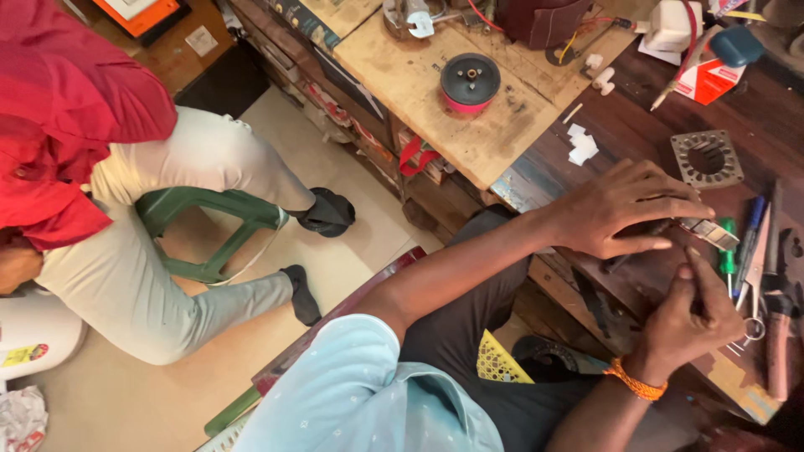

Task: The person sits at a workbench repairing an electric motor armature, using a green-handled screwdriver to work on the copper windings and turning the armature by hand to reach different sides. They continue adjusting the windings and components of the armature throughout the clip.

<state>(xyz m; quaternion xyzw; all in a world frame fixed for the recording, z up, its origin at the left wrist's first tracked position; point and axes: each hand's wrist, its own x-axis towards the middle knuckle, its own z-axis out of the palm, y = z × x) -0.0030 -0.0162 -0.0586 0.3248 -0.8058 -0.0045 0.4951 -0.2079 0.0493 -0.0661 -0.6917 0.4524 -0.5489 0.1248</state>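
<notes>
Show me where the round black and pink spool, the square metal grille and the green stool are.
Round black and pink spool [470,82], head view, black top face.
Square metal grille [707,158], head view, perforated frame edge.
Green stool [219,203], head view, seat rim.

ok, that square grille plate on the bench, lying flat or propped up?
Flat. The square grille plate lies face-up on the dark workbench, its round opening in full view, beyond the left hand.

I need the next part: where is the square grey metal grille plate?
In the head view, the square grey metal grille plate lies on the dark wooden bench, upper right, just beyond the left hand.
</notes>
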